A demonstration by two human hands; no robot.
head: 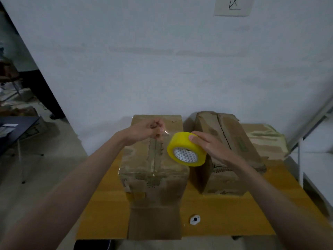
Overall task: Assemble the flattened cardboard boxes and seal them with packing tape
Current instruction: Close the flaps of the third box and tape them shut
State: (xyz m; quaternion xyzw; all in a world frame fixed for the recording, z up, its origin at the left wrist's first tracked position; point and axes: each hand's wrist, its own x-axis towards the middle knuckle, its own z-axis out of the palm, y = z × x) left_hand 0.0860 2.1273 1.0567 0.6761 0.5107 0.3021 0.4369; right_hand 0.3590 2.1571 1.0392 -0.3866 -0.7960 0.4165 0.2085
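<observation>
Tape roll [186, 149] in right hand [207, 143] above box [153, 159].

left hand [144, 131] pinches tape end — right hand [207, 143] grips yellow tape roll [186, 149] | over box [155, 159]

We record a single wide-angle head view, set high and near, facing forward and steeply down over both forearms onto the yellow-brown wooden table [225, 213], with the plain white back wall [144, 51] filling the upper half of the frame.
</observation>
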